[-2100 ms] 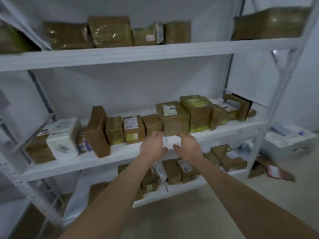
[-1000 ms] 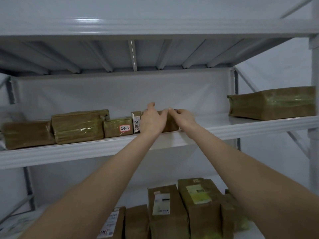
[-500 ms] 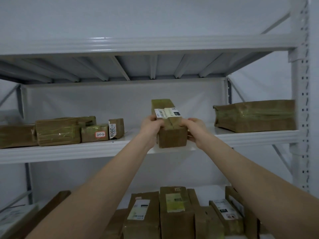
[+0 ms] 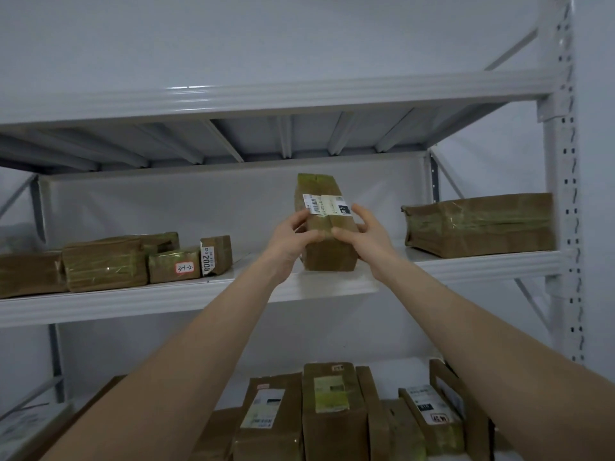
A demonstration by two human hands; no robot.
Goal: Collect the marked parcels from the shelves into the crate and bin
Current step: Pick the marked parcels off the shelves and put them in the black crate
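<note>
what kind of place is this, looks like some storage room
Most likely a parcel stockroom or small warehouse: white metal shelving holds many taped brown parcels, several with barcode or number labels, and both hands hold one parcel.

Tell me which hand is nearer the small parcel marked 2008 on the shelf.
Left. The left hand grips the upright box on its left side, just right of the 2008 parcel; the right hand grips that box's right side, farther off.
</note>
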